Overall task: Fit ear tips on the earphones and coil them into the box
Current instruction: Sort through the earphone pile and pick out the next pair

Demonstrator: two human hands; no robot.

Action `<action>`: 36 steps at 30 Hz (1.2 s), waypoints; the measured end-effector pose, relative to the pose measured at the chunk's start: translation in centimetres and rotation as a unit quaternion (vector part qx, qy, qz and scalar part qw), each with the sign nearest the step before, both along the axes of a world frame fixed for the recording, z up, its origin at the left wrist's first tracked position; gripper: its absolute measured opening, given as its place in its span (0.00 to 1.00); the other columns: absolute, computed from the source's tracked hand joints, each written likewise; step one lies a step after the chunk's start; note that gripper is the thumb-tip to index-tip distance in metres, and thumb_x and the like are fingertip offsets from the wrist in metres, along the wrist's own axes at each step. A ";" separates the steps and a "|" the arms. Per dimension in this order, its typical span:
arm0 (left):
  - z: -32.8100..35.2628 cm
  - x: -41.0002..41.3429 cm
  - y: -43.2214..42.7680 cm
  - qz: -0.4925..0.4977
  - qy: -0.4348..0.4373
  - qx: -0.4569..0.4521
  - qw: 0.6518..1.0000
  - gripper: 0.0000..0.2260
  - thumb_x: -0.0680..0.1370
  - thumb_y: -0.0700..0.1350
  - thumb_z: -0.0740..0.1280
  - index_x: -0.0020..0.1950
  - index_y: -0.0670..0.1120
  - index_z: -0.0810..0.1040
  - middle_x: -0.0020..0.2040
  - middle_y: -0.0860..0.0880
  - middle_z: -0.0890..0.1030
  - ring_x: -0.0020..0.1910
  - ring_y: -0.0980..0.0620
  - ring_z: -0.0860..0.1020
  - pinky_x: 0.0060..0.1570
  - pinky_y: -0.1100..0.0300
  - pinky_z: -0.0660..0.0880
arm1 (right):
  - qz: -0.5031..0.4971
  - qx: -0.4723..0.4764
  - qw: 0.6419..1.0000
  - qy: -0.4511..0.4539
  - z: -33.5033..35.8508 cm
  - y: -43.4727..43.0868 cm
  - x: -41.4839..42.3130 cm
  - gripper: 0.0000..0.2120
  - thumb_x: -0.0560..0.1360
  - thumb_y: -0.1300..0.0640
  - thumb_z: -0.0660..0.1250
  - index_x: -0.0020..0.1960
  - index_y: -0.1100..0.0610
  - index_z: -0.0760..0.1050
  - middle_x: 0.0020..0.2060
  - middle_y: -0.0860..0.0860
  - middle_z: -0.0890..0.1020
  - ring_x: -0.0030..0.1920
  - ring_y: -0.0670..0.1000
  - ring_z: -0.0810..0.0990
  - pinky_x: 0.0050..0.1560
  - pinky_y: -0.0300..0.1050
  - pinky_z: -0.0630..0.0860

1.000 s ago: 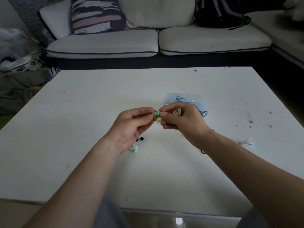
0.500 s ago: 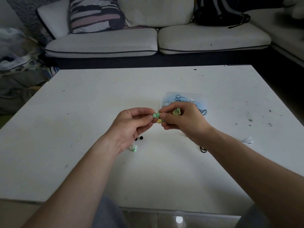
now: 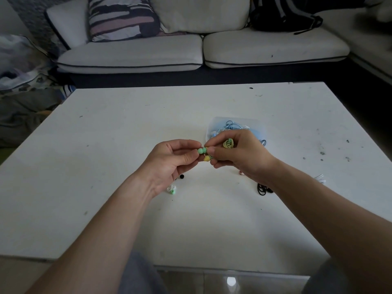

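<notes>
The green ear tip [image 3: 200, 151] sits at the meeting point of both hands, raised above the middle of the table [image 3: 106, 145]. The left hand [image 3: 167, 161] pinches it between thumb and forefinger. The right hand [image 3: 241, 158] is curled around the earphones: a small yellow-green coil of cable [image 3: 229, 143] shows between its thumb and fingers, and its fingertips hold a green earbud against the tip. Whether the tip is fully seated cannot be told, as the fingers cover the joint. A yellow earbud [image 3: 207, 158] pokes out just below.

Directly behind the right hand lies the clear box [image 3: 257, 125], with blue cables [image 3: 230, 124] bundled in it. On the table under the left wrist are 1 black ear tip [image 3: 181, 176] and a green and clear pair of tips [image 3: 171, 189]. A black cable [image 3: 262, 189] lies coiled beside the right forearm, and a small white piece [image 3: 320, 178] sits further right. Beyond the table stands a pale sofa [image 3: 131, 58] with a striped pillow [image 3: 121, 18] and a black backpack [image 3: 282, 15].
</notes>
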State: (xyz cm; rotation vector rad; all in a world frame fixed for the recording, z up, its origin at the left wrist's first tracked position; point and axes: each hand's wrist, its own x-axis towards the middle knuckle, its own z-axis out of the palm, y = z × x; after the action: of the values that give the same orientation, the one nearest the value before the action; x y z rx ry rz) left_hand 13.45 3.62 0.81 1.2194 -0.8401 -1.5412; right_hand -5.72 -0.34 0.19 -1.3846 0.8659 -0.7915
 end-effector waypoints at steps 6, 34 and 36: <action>-0.1 -0.1 0.0 0.002 0.002 0.006 1.000 0.07 0.74 0.29 0.67 0.48 0.39 0.81 0.41 0.43 0.86 0.40 0.50 0.85 0.41 0.64 0.80 | -0.003 -0.019 1.000 0.015 0.0 0.0 0.0 0.03 0.76 0.67 0.70 0.48 0.66 0.83 0.38 0.59 0.84 0.37 0.52 0.82 0.43 0.44 0.82; -0.3 -0.2 -0.1 -0.012 -0.005 0.012 1.000 0.08 0.72 0.30 0.69 0.48 0.40 0.82 0.42 0.43 0.86 0.41 0.50 0.85 0.43 0.64 0.81 | 0.010 -0.007 1.000 0.022 0.0 0.0 -0.4 0.03 0.76 0.68 0.70 0.48 0.64 0.82 0.36 0.55 0.85 0.37 0.50 0.83 0.45 0.45 0.83; -0.4 -0.2 -0.1 -0.009 -0.002 0.011 1.000 0.08 0.70 0.32 0.70 0.47 0.40 0.82 0.42 0.43 0.86 0.41 0.50 0.85 0.43 0.63 0.81 | 0.003 -0.009 1.000 0.024 0.0 0.0 -0.3 0.03 0.76 0.68 0.70 0.48 0.65 0.82 0.37 0.56 0.85 0.37 0.50 0.83 0.45 0.45 0.83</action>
State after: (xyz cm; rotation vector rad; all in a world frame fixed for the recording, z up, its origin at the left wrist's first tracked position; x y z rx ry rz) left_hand 13.23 3.49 0.42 1.2338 -0.8398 -1.5664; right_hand -6.03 -0.29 0.16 -1.4273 0.8925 -0.7654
